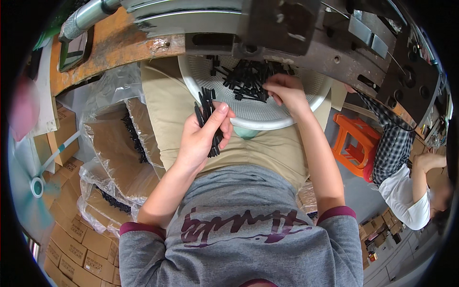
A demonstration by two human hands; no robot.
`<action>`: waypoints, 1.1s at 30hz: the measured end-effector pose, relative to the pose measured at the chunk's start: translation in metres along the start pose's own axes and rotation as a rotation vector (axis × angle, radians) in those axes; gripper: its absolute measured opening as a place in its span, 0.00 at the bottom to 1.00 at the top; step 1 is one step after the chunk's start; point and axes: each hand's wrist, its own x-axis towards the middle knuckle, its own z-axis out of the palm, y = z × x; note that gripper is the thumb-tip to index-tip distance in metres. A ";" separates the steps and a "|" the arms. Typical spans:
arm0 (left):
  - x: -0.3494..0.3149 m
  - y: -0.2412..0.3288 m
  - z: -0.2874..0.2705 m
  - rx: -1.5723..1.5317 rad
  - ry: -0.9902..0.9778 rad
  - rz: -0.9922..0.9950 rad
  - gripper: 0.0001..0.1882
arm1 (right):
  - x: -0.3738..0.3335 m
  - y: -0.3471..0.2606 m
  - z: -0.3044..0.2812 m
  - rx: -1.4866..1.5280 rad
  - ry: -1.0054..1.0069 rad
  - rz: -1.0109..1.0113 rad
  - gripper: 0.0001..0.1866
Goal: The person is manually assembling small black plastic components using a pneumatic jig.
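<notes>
My left hand [209, 126] is closed round a bundle of slim black plastic parts [206, 103], whose ends stick out above and below the fist. On my lap rests a round, light grey perforated basket [267, 125] with a heap of the same kind of black parts [246, 79] in it. My right hand [285, 92] is over the right side of that heap, thumb and fingers drawn together at its edge. What those fingertips pinch, if anything, is too small to make out. The far rim of the basket is hidden under the machine.
A metal machine [213, 43] on a wooden bench [114, 52] overhangs the basket. At left stand plastic-lined cartons [112, 153] holding black parts, a fan [37, 186] and stacked boxes [76, 241]. Rightward, a person [406, 191] sits by an orange stool [354, 143].
</notes>
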 end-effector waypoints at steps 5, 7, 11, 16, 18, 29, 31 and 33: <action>0.002 -0.001 0.005 0.101 0.009 -0.014 0.15 | -0.066 -0.024 0.005 0.628 -0.298 0.014 0.06; 0.001 0.000 0.009 0.129 -0.046 -0.054 0.17 | -0.079 -0.027 0.010 0.676 -0.324 0.000 0.06; -0.005 -0.004 0.010 0.240 -0.193 -0.151 0.19 | -0.092 -0.036 0.017 0.707 -0.316 -0.069 0.05; -0.017 -0.005 0.015 0.338 -0.250 -0.131 0.16 | -0.096 -0.031 0.019 0.434 -0.266 -0.095 0.06; -0.016 -0.008 0.015 0.328 -0.203 -0.109 0.15 | -0.090 -0.032 0.014 0.427 -0.228 -0.109 0.07; -0.010 -0.001 0.004 0.052 -0.049 -0.127 0.19 | 0.030 0.023 0.009 -0.462 0.383 -0.362 0.09; -0.011 -0.001 0.005 0.071 -0.018 -0.129 0.20 | 0.040 0.023 0.015 -0.569 0.377 -0.321 0.10; -0.010 -0.002 0.005 0.061 -0.024 -0.109 0.20 | 0.049 0.025 0.021 -0.682 0.389 -0.289 0.11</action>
